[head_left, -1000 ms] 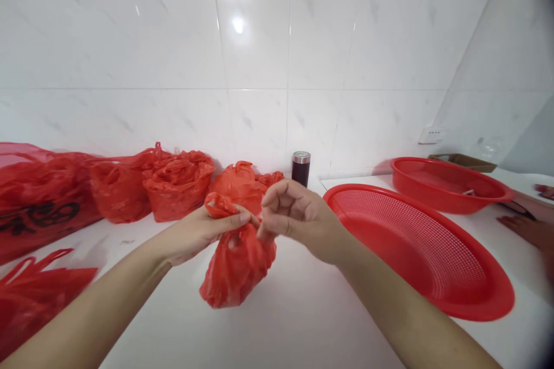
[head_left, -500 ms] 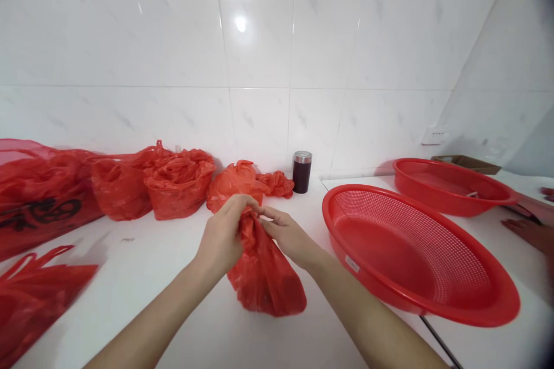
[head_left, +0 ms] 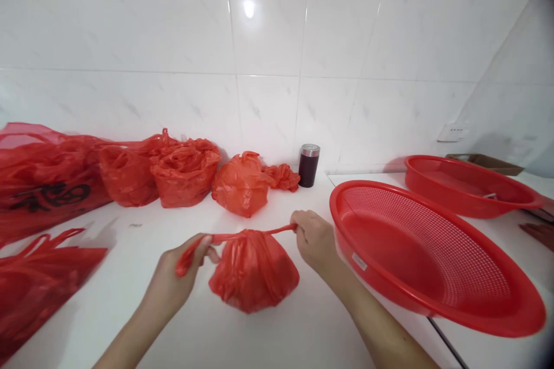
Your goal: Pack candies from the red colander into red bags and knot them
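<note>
A filled red plastic bag (head_left: 255, 274) rests on the white table in front of me, its neck gathered at the top. My left hand (head_left: 179, 265) is closed round one twisted handle, whose loose end sticks out by the thumb. The other handle is gripped in the fist of my right hand (head_left: 314, 239). Both handles stretch taut sideways from the bag's neck. Just behind it stands another tied red bag (head_left: 242, 184). What the bags contain is hidden by the plastic.
Red bags (head_left: 186, 175) line the wall at left, and a flat red bag (head_left: 38, 282) lies nearer. A dark tumbler (head_left: 309, 167) stands behind. At right are a red perforated basket (head_left: 363, 253), a red basin (head_left: 459, 198), a brown tray (head_left: 489, 164) and another person's hand (head_left: 539, 234).
My hands were together at the bag's neck and have moved apart, pulling the handles out sideways. The bag now sits more upright. The view has shifted slightly.
</note>
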Motion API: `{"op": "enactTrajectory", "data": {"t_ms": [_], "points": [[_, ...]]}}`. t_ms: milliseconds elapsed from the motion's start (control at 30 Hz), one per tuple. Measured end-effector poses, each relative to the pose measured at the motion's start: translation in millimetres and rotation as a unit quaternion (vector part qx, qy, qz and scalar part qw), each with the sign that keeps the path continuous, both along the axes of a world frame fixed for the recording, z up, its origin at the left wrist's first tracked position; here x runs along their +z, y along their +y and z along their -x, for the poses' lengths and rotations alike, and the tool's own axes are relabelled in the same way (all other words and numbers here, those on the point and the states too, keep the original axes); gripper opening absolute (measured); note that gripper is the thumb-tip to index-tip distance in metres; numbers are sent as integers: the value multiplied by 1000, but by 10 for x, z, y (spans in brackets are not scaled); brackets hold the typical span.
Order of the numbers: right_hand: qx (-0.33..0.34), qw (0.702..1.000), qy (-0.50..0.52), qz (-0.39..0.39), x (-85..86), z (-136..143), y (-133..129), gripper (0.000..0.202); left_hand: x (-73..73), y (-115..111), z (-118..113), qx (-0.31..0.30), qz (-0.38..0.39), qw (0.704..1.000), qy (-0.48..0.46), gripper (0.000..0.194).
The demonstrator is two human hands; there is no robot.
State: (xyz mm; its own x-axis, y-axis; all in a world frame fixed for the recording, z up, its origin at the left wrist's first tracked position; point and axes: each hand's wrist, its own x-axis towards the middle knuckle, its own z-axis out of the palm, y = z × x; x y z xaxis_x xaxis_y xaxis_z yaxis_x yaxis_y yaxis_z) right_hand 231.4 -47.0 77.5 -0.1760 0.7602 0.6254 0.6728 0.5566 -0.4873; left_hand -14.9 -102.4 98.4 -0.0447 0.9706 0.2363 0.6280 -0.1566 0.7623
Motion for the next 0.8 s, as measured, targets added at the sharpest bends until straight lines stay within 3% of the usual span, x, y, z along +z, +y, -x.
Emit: {"op": "enactTrajectory", "data": {"t_ms": [100,167,300,467,567,800], "points": [[-27,994,21,99,-199,-66,43,19,-269,-59,171,33,1,999,-20,46],[-44,990,44,126,-286,-5,45,19,-387,-43,163,60,-14,997,-35,43],[-64,981,79,163,-325,296,-52,17,-446,149,-74,86,-58,993,-60,42],[-87,976,-85,183,-391,540,-121,26,-530,446,-316,29,-13,996,87,40],[-106,963,-150,196,-434,434,-3,28,-606,543,-282,26,8,989,146,36],[-166,940,-197,223,-598,191,399,29,-721,773,-225,35,59,952,297,23]]}}
